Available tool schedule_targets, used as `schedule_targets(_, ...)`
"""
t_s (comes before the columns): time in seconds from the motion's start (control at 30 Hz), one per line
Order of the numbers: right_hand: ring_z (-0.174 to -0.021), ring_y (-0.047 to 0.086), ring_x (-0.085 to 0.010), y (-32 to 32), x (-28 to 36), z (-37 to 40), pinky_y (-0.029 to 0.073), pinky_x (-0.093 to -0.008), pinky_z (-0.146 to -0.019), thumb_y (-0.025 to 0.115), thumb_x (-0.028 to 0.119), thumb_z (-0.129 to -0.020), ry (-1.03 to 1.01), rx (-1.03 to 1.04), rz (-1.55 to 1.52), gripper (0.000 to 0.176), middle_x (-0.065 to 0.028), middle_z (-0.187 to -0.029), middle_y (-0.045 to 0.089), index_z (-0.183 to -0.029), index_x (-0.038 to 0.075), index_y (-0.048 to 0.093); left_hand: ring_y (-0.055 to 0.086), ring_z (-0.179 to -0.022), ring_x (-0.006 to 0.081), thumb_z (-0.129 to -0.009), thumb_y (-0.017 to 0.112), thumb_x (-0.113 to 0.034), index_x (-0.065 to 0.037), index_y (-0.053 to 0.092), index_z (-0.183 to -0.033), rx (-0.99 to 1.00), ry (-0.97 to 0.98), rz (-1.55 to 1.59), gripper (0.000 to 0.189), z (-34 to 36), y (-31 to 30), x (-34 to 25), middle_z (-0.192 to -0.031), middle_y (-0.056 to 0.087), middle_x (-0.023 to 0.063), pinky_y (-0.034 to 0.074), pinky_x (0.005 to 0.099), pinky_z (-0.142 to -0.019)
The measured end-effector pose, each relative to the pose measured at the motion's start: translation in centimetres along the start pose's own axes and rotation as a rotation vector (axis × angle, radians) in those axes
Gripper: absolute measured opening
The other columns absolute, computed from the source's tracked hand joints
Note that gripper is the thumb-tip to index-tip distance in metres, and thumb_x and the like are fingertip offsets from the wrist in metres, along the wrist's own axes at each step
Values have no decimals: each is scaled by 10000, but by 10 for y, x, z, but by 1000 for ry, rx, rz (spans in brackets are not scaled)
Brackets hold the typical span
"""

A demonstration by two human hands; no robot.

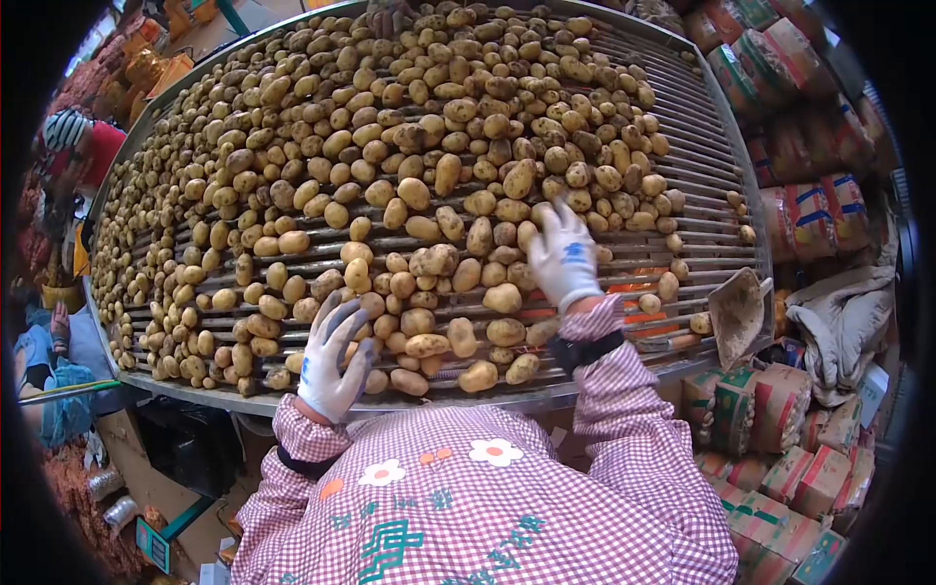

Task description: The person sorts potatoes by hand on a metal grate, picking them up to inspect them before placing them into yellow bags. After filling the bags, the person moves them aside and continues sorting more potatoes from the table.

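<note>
Potatoes (pixel 447 175) lie spread over a large slatted metal table (pixel 717 185), many with dark soil on them. My left hand (pixel 333 361), in a white glove with grey fingers, is over the near edge of the potatoes, its fingers apart and nothing visibly held. Farther right and forward, my right hand (pixel 564 255), in a white glove with a blue mark, reaches palm down onto the potatoes with fingers spread. Its fingertips touch or nearly touch potatoes near the middle right.
A scoop (pixel 738 314) rests at the table's right edge. Packed sacks (pixel 814 219) and cartons (pixel 775 409) are stacked at the right. Another person's gloved hand (pixel 390 18) is at the far edge. People stand at the left, one in a red top (pixel 100 154).
</note>
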State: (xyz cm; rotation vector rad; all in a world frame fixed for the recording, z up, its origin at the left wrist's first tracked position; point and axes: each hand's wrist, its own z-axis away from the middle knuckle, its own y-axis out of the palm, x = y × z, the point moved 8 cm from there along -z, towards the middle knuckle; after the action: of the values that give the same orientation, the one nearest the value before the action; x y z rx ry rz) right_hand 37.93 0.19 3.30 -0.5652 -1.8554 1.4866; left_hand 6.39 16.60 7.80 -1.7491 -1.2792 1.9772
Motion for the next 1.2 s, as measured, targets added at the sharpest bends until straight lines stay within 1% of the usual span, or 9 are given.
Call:
schedule_targets(0.2, -1294, 534, -395, 24, -26, 0, 500, -503, -1023, 644, 401, -918, 136, 500, 250, 524, -201, -1394, 516, -1323, 83, 547, 487, -1388, 385, -954, 624, -80, 4, 607, -1337, 50, -21, 260, 393, -11, 9, -2, -1397, 586, 198, 374, 458, -1153)
schedule_targets(0.4, -1139, 640, -396, 24, -38, 17, 522, -479, -968, 622, 494, -919, 224, 419, -58, 542, -226, -1275, 565, -1275, 87, 587, 548, -1294, 227, -1027, 614, -229, 14, 589, -1372, 257, -341, 810, 422, -10, 53, 12, -1368, 593, 166, 403, 328, -1109)
schedule_targets(0.6, -1042, 649, -355, -35, 78, 27, 525, -470, -946, 720, 370, -887, -493, 239, -843, 426, -208, -1123, 622, -1070, -8, 646, 575, -1269, 283, -1044, 599, -286, -34, 441, -1497, 216, -729, 1435, 542, -12, 86, 24, -1337, 607, 142, 544, 397, -988)
schedule_targets(0.67, -1211, 594, -361, -52, 53, -27, 510, -460, -1001, 666, 301, -922, -371, 168, -673, 406, -221, -1199, 621, -1186, -4, 629, 620, -1208, 324, -1048, 583, -282, -50, 425, -1500, 279, -702, 1769, 532, -14, 90, 18, -1297, 626, 141, 581, 404, -913)
schedule_targets(0.77, -1539, 249, -359, -6, -66, -93, 119, -503, -1259, 480, 567, -1001, 108, 192, -66, 771, -215, -1678, 238, -1582, 72, 370, 698, -1048, 290, -1055, 552, -259, -35, 467, -1454, 251, -712, 1812, 466, -1, 82, 26, -1239, 643, 157, 598, 356, -797)
schedule_targets(0.87, -1507, 275, -456, 38, -126, -130, 244, -559, -1207, 430, 715, -964, 219, 184, 144, 843, -220, -1679, 235, -1580, 141, 396, 713, -996, 290, -1050, 538, -211, -24, 500, -1420, 146, -806, 1851, 417, 7, 85, 42, -1193, 661, 158, 600, 343, -692)
schedule_targets(1.0, -1419, 406, -444, 14, -53, -131, 317, -586, -1152, 409, 771, -950, 164, 328, 246, 802, -225, -1616, 362, -1546, 237, 466, 703, -1012, 303, -1059, 520, -199, -32, 490, -1433, 111, -738, 1993, 410, 3, 89, 44, -1213, 654, 182, 596, 357, -670)
schedule_targets(1.07, -1437, 392, -427, 19, -20, -118, 287, -578, -1179, 427, 769, -947, 130, 378, -15, 817, -221, -1614, 361, -1559, 228, 445, 695, -1026, 307, -1066, 502, -180, -42, 477, -1449, 142, -728, 2021, 408, -5, 94, 41, -1234, 648, 191, 595, 354, -673)
schedule_targets(1.2, -1507, 267, -470, 34, 54, -80, 346, -643, -1133, 465, 716, -953, -107, 484, 319, 789, -213, -1642, 310, -1557, 211, 427, 690, -1034, 310, -1070, 490, -167, -55, 470, -1463, 213, -691, 1986, 408, -22, 93, 23, -1258, 640, 196, 595, 359, -685)
